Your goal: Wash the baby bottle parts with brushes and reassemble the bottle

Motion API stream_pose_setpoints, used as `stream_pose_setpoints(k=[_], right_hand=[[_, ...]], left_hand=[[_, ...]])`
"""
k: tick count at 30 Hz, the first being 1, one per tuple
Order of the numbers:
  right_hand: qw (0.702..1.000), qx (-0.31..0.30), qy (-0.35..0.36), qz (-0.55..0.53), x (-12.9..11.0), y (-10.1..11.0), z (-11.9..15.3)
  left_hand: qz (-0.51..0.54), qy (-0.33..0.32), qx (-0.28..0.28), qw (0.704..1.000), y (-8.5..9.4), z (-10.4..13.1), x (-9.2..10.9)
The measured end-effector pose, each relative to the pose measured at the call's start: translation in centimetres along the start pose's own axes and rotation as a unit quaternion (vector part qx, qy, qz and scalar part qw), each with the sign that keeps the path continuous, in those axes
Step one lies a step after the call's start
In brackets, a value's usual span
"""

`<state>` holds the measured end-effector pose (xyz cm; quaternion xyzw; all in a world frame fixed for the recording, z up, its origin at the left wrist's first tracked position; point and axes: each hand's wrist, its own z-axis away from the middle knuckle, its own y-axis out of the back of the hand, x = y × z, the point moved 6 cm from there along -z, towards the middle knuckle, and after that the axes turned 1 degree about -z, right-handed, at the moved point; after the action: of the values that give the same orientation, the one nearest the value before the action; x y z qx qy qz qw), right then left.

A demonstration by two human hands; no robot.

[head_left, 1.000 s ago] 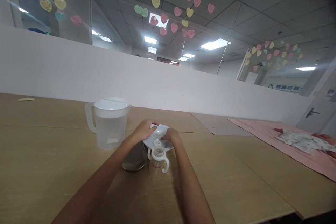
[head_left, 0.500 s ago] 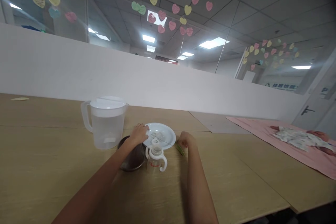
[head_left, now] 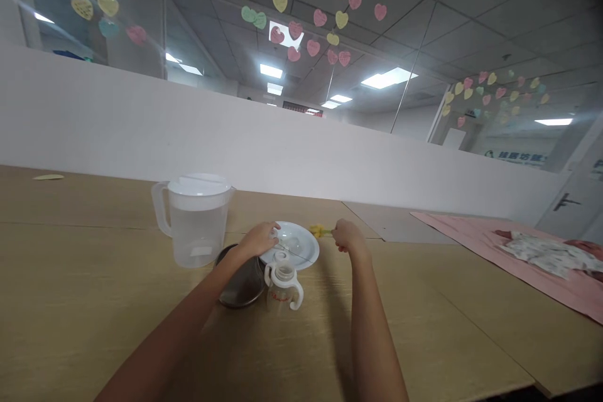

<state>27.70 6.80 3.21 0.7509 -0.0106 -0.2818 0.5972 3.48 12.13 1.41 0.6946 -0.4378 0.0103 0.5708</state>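
My right hand (head_left: 347, 236) is closed around the thin greenish stem of a small yellow-headed brush (head_left: 318, 231), held sideways with its head pointing left beside the white plate (head_left: 308, 257). At the plate's left rim, my left hand (head_left: 260, 239) has thumb and fingers bent together; what they pinch is too small to make out. Small clear pieces (head_left: 291, 244) lie on the plate. In front of it stands an uncapped baby bottle (head_left: 281, 292) with two white handles. A dark round metal bowl (head_left: 240, 286) sits under my left wrist, partly hidden by the arm.
A lidded clear plastic pitcher (head_left: 198, 226) stands left of the bowl. On the far right, a baby-like figure in patterned clothes (head_left: 549, 254) lies on a pink cloth (head_left: 464, 235). A low white wall (head_left: 282, 151) runs along the table's back.
My right hand has risen slightly and turned, swinging the brush from pointing down to pointing left. The left hand stays by the plate with its fingers shifted a little. The view has moved slightly.
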Motion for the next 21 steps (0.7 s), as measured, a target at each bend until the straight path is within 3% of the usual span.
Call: stream_pose_setpoints(k=[5,12,21], right_hand=[[0.996,0.072,0.025,0.035,-1.3,0.9,2.4],[0.97,0.226,0.089,-0.017,-0.6,-1.8,5.6],[0.917,0.32,0.201,-0.125,-3.8,-2.3,9.3]], left_hand=[[0.176,0.053,0.057,0.981,0.3,-0.4,-1.0],[0.417,0.109,0.084,0.898,-0.2,-0.2,-1.1],[0.551,0.137,0.143,0.811,0.0,-0.6,-1.1]])
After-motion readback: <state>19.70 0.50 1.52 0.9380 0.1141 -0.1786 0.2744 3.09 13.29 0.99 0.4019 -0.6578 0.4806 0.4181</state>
